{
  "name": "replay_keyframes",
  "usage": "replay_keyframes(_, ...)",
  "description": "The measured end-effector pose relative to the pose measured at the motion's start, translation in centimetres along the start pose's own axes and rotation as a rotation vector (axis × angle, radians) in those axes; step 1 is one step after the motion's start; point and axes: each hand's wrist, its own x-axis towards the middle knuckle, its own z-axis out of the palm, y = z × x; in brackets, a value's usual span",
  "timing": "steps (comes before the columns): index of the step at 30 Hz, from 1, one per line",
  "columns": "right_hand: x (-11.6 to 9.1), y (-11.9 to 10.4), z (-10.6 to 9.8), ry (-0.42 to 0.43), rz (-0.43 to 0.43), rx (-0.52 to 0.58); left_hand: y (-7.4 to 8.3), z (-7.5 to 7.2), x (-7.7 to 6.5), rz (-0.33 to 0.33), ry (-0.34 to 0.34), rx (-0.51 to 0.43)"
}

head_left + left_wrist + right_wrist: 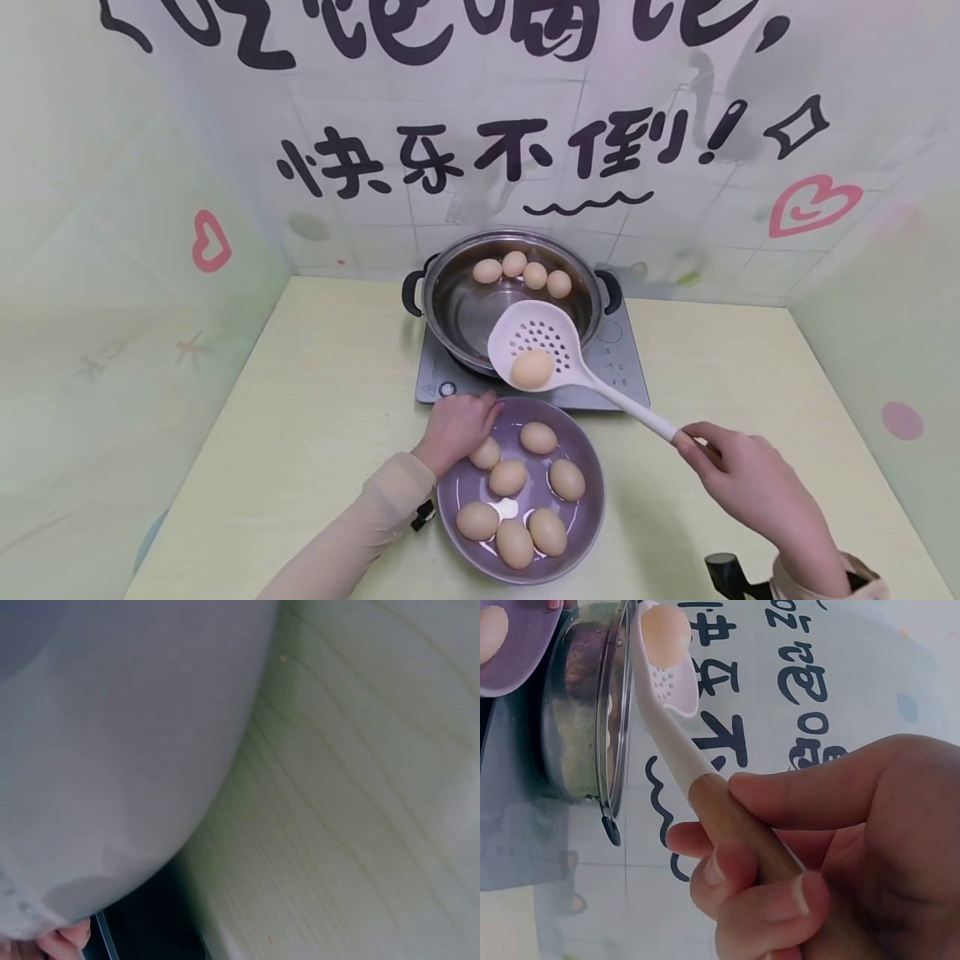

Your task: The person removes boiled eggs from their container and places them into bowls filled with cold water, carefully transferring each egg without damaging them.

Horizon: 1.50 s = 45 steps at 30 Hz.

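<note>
My right hand point(757, 479) grips the wooden handle point(742, 832) of a white slotted spoon point(551, 333). One brown egg point(532, 369) lies in the spoon's perforated head, above the near rim of a steel pot point(468, 321). Several eggs point(535, 276) sit at the far side inside that pot. My left hand point(459, 429) holds the upper left rim of a purple bowl point(592, 508), which contains several more eggs point(508, 479). In the left wrist view, the pale outside of the bowl point(135, 750) fills the left side, with fingertips point(67, 941) against its lower edge.
The pot stands on a grey induction cooktop point(626, 367) at the back of a pale wood-grain table point(315, 417). Black handles point(611, 292) stick out on both sides of the pot. Printed sheeting point(465, 108) encloses the back and sides.
</note>
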Motion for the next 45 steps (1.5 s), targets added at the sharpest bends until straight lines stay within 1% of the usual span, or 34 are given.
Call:
replay_keyframes(5,-1.6,1.1,0.1,0.022,-0.014,0.012,0.0,0.1,0.1,-0.007,0.012,0.002)
replay_keyframes(10,-2.9,2.2,0.5,0.033,-0.01,0.024,0.0,0.1,0.1,0.0,0.015,0.011)
replay_keyframes(13,-3.4,2.6,0.6,0.026,-0.003,0.023,0.0,0.1,0.1,0.005,0.018,0.012)
replay_keyframes(19,-4.4,3.6,0.9,-0.016,0.024,0.023,0.0,0.1,0.1,0.0,0.008,-0.004)
replay_keyframes(25,-4.8,4.8,1.6,-0.001,-0.019,0.063,0.0,-0.2,0.1,-0.01,-0.023,-0.017)
replay_keyframes(31,-4.9,5.8,2.5,-0.036,0.0,0.098,0.1,-0.2,0.1,-0.02,-0.065,-0.016)
replay_keyframes(34,-4.9,6.2,2.8,-0.047,0.0,0.113,0.1,-0.3,0.1,-0.023,-0.069,-0.016)
replay_keyframes(37,-4.8,6.6,3.1,-0.039,-0.01,0.121,0.1,-0.3,0.2,-0.026,-0.07,-0.016)
replay_keyframes(41,-4.8,6.8,3.3,-0.038,-0.001,0.109,0.1,-0.3,0.2,-0.026,-0.071,-0.015)
replay_keyframes(45,-4.8,6.9,3.3,-0.055,0.012,0.092,0.1,-0.3,0.2,-0.023,-0.074,-0.009)
